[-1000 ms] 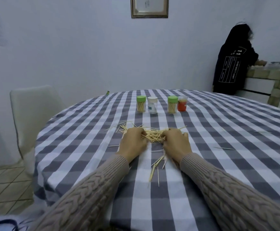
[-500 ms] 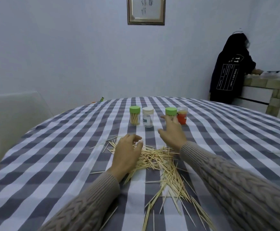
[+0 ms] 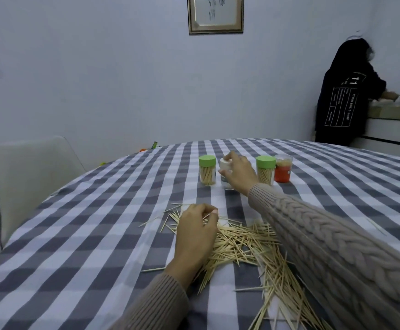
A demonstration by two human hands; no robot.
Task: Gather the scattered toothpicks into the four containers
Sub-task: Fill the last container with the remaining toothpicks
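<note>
Far left, a pale chair (image 3: pixel 34 184) drawn up beside the round desk (image 3: pixel 99 234) in its grey-and-white check cloth. Left hand (image 3: pixel 195 234) down at the near edge of the toothpicks (image 3: pixel 244 244), fingers (image 3: pixel 212 211) curled and pinching what looks like one or a few sticks; most of the heap spread loose across the cloth toward the near right corner, with a few strays farther out. Beyond, four containers in a row: a green-lidded container (image 3: pixel 207 171) partly filled, then the white-lidded container (image 3: pixel 226 172) with the right hand (image 3: pixel 239 173) closed around it, thumb and fingers clamped on lid and body. By the look of it, the step in hand is fetching and opening this jar; next called for, a lift or twist of the lid, then feeding in the pinched sticks. Right sleeve (image 3: pixel 332 248) lying over part of the heap, likely to drag sticks. Further right, a second green-lidded container (image 3: pixel 265 171) and an orange container (image 3: pixel 282 171), touching. Far right, a person in black (image 3: pixel 344 96) at a counter, well apart.
</note>
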